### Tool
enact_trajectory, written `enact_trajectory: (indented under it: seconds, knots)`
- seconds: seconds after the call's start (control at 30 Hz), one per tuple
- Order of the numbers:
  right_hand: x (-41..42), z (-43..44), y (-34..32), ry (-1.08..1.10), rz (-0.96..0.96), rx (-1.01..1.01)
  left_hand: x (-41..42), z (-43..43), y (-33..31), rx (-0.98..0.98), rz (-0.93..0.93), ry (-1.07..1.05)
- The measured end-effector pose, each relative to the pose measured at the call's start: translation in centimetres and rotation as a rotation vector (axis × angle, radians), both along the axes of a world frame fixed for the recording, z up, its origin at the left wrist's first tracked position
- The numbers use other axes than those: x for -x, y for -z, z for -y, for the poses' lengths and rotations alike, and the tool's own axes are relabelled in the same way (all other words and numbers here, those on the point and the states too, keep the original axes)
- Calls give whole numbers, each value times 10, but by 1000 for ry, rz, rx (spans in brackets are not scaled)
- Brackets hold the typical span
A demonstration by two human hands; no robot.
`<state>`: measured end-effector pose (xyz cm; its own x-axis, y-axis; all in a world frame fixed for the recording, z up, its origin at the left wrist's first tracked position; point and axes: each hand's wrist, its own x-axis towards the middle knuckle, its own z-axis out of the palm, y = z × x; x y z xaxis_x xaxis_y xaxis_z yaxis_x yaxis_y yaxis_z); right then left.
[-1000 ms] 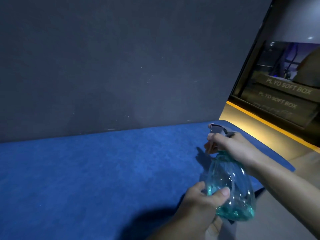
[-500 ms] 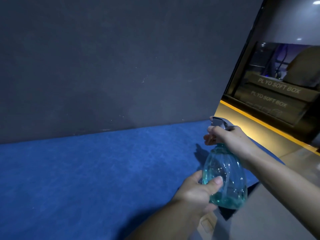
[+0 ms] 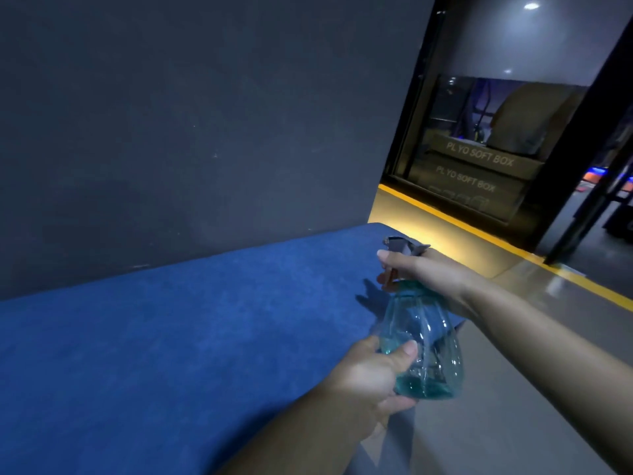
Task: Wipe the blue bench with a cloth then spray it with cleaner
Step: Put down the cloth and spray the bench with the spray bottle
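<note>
My right grip wraps the upright spray bottle at its trigger; my left grip cups its base. The blue worktop lies at nine o'clock.

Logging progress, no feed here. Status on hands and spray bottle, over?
Right hand grips spray bottle at the trigger; left hand holds its base. Bottle by blue bench end, nozzle toward bench. Nothing blocking.

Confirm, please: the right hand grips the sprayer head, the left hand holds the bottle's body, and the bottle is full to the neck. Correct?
Not full: the head view shows liquid only at the bottom of the bottle. The right hand does grip the sprayer head, and the left hand holds the body.
</note>
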<state>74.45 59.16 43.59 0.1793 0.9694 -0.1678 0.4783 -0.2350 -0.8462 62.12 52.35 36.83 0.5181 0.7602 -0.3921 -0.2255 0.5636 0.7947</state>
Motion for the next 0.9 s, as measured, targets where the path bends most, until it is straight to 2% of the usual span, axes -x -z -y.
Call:
enact_trajectory:
  seconds: [0.2,0.33,0.5,0.73,0.9]
  knots:
    - [-20,1,15,122,103,65,-22,1,-1,109,-40,82]
    - [-34,-1,16,143,27,64,-29,-7,-4,125,-59,134]
    - [-28,-21,5,81,-107,-24,-27,-29,-14,52,-92,41]
    - [-18,-59,-2,158,-63,-16,-30,-53,-26,-17,-114,-81]
    - [-29,-66,-4,182,-181,-62,-35,-65,-20,-30,-99,-139]
